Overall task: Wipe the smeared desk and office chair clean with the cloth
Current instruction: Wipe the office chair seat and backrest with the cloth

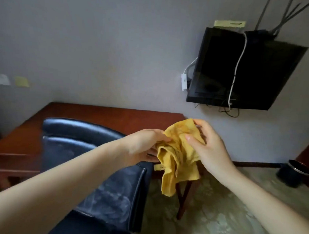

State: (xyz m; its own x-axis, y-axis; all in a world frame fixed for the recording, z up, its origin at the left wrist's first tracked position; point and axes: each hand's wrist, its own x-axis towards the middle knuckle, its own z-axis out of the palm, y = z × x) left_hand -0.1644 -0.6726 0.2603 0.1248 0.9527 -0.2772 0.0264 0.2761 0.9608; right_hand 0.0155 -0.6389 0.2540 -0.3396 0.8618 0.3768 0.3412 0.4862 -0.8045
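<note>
A crumpled yellow cloth (178, 156) hangs in the air between both hands, above the right end of the desk. My left hand (143, 145) pinches its left side, and my right hand (208, 147) grips its upper right part with thumb and fingers. The reddish-brown wooden desk (100, 114) stands against the wall. A dark blue leather office chair (88, 160) is pushed up to the desk, below my left forearm, with whitish smears across its back and seat.
A black monitor (240, 69) hangs tilted on the wall at the right, with white and black cables. A dark metal-rimmed bin (293, 171) stands on the patterned floor (216, 217) at the right. Sticky notes (21, 81) are stuck on the wall at the left.
</note>
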